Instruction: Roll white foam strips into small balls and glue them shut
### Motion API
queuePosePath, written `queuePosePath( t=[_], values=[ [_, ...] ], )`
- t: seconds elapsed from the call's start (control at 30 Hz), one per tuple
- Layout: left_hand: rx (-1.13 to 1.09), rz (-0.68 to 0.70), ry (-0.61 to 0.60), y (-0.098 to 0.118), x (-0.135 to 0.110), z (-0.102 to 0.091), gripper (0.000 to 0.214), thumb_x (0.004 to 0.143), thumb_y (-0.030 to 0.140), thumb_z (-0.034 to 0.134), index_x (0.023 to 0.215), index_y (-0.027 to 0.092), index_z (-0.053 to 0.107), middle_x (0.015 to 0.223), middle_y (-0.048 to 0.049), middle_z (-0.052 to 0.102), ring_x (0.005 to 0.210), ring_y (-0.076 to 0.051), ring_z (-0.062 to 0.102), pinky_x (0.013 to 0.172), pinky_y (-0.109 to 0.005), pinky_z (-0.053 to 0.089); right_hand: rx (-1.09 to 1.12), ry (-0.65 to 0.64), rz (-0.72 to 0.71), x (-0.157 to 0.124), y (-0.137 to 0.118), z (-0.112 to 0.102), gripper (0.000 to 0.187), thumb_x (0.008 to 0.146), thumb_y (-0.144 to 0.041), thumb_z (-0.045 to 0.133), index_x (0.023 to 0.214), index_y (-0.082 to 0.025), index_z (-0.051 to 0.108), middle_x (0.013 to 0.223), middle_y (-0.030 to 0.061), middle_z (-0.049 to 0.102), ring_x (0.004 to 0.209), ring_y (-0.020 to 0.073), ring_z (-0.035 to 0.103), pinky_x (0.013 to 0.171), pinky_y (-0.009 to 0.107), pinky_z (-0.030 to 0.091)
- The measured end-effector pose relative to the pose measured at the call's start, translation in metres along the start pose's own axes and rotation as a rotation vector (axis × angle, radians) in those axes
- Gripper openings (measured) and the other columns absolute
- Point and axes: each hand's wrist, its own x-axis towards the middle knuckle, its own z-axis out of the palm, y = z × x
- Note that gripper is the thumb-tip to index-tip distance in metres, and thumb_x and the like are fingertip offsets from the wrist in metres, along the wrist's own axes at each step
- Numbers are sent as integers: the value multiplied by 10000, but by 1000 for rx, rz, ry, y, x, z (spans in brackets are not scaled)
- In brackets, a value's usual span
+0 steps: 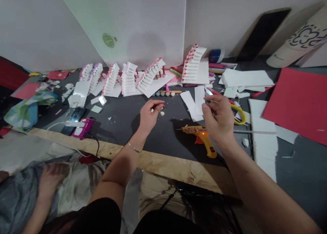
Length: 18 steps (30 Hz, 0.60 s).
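My left hand [149,116] is closed in a pinch over the dark tabletop, with a small red piece [163,105] at its fingertips. Just beneath the fingertips is a tiny white scrap [162,113]. Loosely curled, my right hand [220,119] shows a gap between thumb and index finger, and I see nothing held there. Beside and partly under it lies a yellow hot glue gun [204,142] with its red light on and a glue stick [252,132] out of its back. White paper strips [189,104] lie left of the right hand.
Several small white stair models [150,75] with red or purple posts line the wall. Yellow-handled scissors [240,114], a red sheet [298,104] and white foam board [263,142] lie right. A magenta power adapter [83,128] and a phone [74,119] are left. Another person's hand [53,174] rests below.
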Motion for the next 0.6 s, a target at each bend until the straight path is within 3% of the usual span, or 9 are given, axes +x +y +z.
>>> queuePosePath(
  t=[0.1,0.37,0.5,0.6],
  values=[
    [-189,-87,-29,-3,-1,6,144,809,319,690,873,194,723,771,-13,679,617,-98,560,637,-238,460,-25,-82,10,-3,-4,2,114,885,-287,547,960,-220,600,520,-84,327,449,101,315,478,253,302],
    [-261,-59,-200,3,-16,17,216,796,387,706,887,192,724,735,-11,673,623,-97,583,606,-219,480,-84,-457,43,-14,-4,25,428,859,-336,582,1267,-209,601,574,-37,596,516,133,519,533,247,389],
    [-143,53,-253,10,-21,16,192,837,384,668,880,205,723,769,-15,665,659,-108,587,618,-227,475,-168,-530,42,-17,-8,32,191,855,-277,569,985,-242,705,657,-4,686,576,153,597,549,250,382],
    [-41,124,-117,8,-15,10,173,891,343,605,913,215,719,783,-13,640,660,-101,569,628,-222,461,-192,-503,125,-16,-8,28,153,879,-310,550,823,-242,675,645,-6,695,587,155,623,558,244,383]
  ],
)
